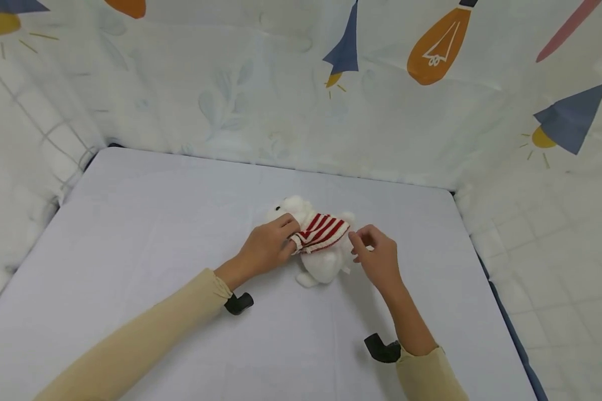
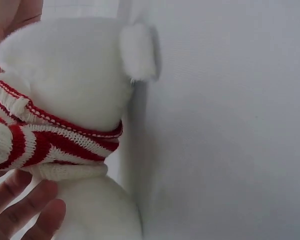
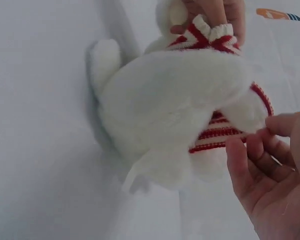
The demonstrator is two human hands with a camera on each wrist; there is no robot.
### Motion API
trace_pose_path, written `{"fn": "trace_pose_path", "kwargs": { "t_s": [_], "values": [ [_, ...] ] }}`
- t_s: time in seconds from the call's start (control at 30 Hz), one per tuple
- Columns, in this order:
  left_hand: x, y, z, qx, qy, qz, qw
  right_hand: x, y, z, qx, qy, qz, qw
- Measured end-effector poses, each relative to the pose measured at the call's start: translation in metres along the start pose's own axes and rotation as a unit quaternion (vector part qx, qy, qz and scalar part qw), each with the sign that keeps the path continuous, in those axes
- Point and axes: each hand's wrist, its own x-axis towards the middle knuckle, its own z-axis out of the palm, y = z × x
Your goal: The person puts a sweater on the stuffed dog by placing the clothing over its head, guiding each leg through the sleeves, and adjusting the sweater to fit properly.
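A white plush toy (image 1: 323,266) with small ears wears a red-and-white striped knit sweater (image 1: 323,233). Its head points to the left in the head view, and the sweater is bunched around its upper body. My left hand (image 1: 268,242) grips the sweater by a sleeve near the toy's chest; the cuff (image 3: 222,32) pokes up by those fingers in the right wrist view. At the opposite end, my right hand (image 1: 378,253) pinches the red-trimmed hem beside a white paw (image 3: 247,112). In the left wrist view, an ear (image 2: 138,52) shows above the sweater's neckline.
The toy is on a white-covered table (image 1: 180,200). Behind it hangs a pale curtain (image 1: 281,83) printed with lamps and bulbs, and light panels flank both sides. A black angular piece sits at each wrist, left (image 1: 239,303) and right (image 1: 383,349). A small tag (image 3: 132,175) sticks out from the toy.
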Motion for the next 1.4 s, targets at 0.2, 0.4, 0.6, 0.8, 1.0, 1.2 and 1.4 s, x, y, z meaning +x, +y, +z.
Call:
{"fn": "trace_pose_path", "kwargs": {
  "t_s": [0.2, 0.4, 0.6, 0.8, 1.0, 1.2, 1.4],
  "values": [
    [0.006, 0.001, 0.001, -0.032, 0.022, 0.004, 0.9992, -0.003, -0.002, 0.002, -0.043, -0.074, -0.041, 0.9955],
    [0.012, 0.004, -0.005, -0.072, -0.031, -0.041, 0.9961, 0.010, 0.002, 0.008, 0.006, -0.128, 0.016, 0.9917],
    [0.013, 0.003, -0.007, -0.144, -0.100, -0.134, 0.9753, 0.023, 0.001, 0.019, 0.019, -0.143, -0.017, 0.9894],
    [0.008, 0.002, 0.004, -0.209, -0.164, -0.167, 0.9495, 0.025, 0.000, 0.038, 0.032, -0.074, -0.020, 0.9966],
    [0.001, -0.002, 0.016, -0.349, -0.207, -0.195, 0.8931, 0.020, -0.001, 0.061, -0.028, 0.038, -0.056, 0.9973],
    [0.003, 0.008, 0.008, -0.275, -0.150, -0.182, 0.9322, 0.020, -0.006, 0.057, -0.048, 0.049, -0.094, 0.9932],
    [0.008, 0.010, -0.013, -0.023, 0.005, -0.036, 0.9991, 0.016, -0.012, 0.054, -0.060, 0.059, -0.132, 0.9877]
  ]
}}
